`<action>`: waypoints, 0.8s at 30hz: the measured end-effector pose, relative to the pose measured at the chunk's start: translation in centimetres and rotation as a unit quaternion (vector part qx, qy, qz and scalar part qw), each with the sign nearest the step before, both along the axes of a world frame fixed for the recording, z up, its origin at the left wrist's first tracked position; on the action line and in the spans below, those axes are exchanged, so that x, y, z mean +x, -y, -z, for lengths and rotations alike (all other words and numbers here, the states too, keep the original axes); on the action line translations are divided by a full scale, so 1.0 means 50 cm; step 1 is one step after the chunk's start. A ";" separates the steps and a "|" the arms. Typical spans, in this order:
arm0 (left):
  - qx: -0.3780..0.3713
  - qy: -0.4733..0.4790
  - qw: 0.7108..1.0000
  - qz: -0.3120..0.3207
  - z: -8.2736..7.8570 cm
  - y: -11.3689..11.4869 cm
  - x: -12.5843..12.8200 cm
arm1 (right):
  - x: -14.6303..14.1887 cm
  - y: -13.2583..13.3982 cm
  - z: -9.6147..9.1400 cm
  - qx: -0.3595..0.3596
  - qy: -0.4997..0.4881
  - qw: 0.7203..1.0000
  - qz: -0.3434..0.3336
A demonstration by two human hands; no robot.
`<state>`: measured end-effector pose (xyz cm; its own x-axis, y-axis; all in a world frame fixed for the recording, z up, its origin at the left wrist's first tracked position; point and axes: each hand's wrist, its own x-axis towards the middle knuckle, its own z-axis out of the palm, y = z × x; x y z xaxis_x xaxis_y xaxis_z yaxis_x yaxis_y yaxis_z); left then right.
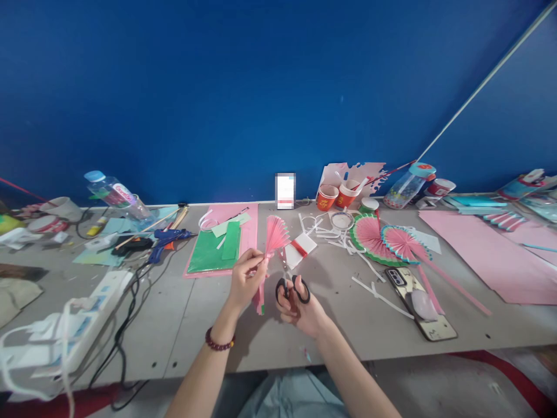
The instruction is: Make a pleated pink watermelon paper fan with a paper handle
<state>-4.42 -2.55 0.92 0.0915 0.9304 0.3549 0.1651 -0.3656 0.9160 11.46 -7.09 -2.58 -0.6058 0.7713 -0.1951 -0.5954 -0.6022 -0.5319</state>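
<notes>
My left hand (pixel 250 277) pinches a pleated pink paper fan (pixel 276 234) near its middle. The upper pleats spread open, while the lower part hangs folded below my fingers with a bit of green at its end. In my right hand (pixel 300 307) are black-handled scissors (pixel 292 288), fingers through the loops and blades pointing up beside the fan. Whether the blades touch the paper I cannot tell. Just behind the scissors lies a white piece with a red strip (pixel 301 251).
Finished pink and green round fans (pixel 369 239) and a phone (pixel 424 307) lie to the right, near white paper strips (pixel 369 296). A green pack (pixel 213 252), a blue glue gun (pixel 167 242) and a power strip (pixel 98 325) with cables are left. Red cups (pixel 327 197) stand behind.
</notes>
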 end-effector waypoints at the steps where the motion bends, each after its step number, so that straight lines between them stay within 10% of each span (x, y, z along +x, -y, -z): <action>1: -0.002 0.000 1.000 0.000 -0.001 0.000 0.000 | 0.000 0.000 0.000 0.001 0.007 1.000 0.006; 24: 0.007 -0.001 1.000 0.002 0.004 -0.002 0.001 | 0.000 0.002 -0.004 -0.011 0.029 0.999 0.008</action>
<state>-4.38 -2.47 0.71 0.0962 0.9251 0.3672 0.1653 -0.3787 0.9106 11.47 -7.22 -2.35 -0.5801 0.7763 -0.2465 -0.5739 -0.6043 -0.5526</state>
